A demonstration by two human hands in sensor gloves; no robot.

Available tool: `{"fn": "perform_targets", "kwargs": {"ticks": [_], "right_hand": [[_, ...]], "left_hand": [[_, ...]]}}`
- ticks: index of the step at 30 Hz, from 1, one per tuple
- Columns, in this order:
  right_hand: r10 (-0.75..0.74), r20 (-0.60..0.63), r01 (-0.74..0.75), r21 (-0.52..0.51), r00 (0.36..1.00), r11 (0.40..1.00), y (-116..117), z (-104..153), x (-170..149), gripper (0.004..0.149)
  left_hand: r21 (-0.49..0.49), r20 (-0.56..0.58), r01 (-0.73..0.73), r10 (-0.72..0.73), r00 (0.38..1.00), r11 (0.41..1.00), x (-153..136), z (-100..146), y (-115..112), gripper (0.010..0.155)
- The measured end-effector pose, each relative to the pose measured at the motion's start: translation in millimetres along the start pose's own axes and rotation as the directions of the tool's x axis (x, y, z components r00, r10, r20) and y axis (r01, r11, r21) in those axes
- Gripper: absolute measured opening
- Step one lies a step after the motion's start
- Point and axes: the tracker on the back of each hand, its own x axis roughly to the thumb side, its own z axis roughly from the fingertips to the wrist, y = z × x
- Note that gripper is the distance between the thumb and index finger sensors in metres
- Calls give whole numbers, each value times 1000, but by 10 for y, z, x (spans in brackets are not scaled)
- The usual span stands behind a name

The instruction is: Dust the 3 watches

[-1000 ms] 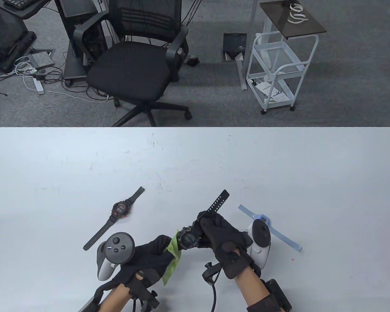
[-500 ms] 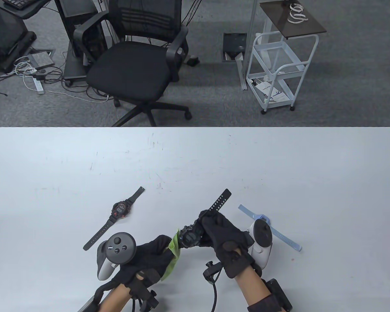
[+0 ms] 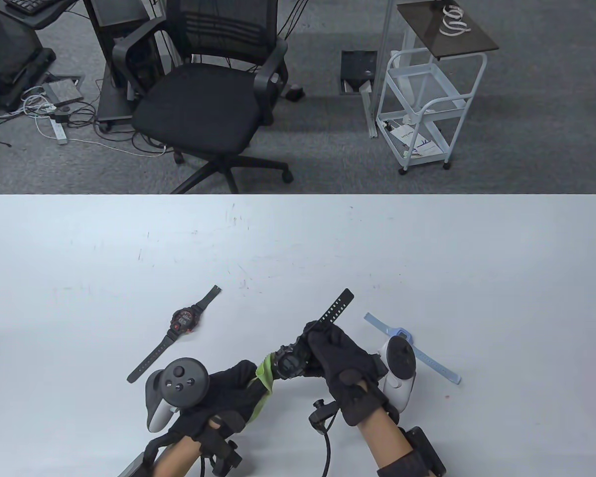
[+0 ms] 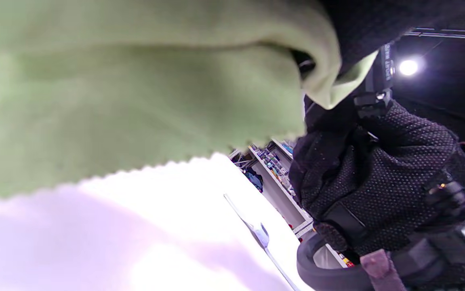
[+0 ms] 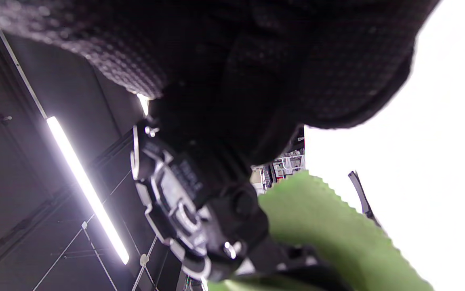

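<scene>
Near the front edge of the white tabletop (image 3: 298, 248), the right hand (image 3: 340, 360) grips a black watch (image 3: 290, 362) raised above the surface, fingers curled round the case and upper strap, whose perforated end sticks up and away. The left hand (image 3: 228, 392) pinches a green cloth (image 3: 263, 380) between curled fingers and holds its folded edge against the left side of the watch case. From the right wrist view the cloth (image 5: 337, 238) meets the case (image 5: 184, 210) at its lower edge, though whether it covers the dial is hard to tell from that angle. A second black watch with a red dial (image 3: 184, 320) lies flat and stretched out to the left, well apart from the hands. A light blue watch (image 3: 412, 348) lies flat to the right, partly hidden behind the right hand's tracker (image 3: 400, 372).
</scene>
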Motion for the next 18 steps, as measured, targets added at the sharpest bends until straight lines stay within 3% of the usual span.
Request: {"fn": "perform_targets", "kwargs": {"ticks": [3, 10, 18], "right_hand": [[1, -1, -1, -3, 1000, 1000, -1, 2, 0, 46], [-10, 7, 10, -22, 1000, 1000, -19, 4, 10, 46], [-4, 16, 4, -3, 1000, 1000, 5, 8, 13, 46]], "left_hand": [[8, -14, -1, 2, 1000, 1000, -1, 4, 1, 44], [-89, -19, -66, 65, 998, 994, -4, -28, -45, 48], [-86, -67, -43, 37, 997, 995, -11, -28, -22, 48]]}}
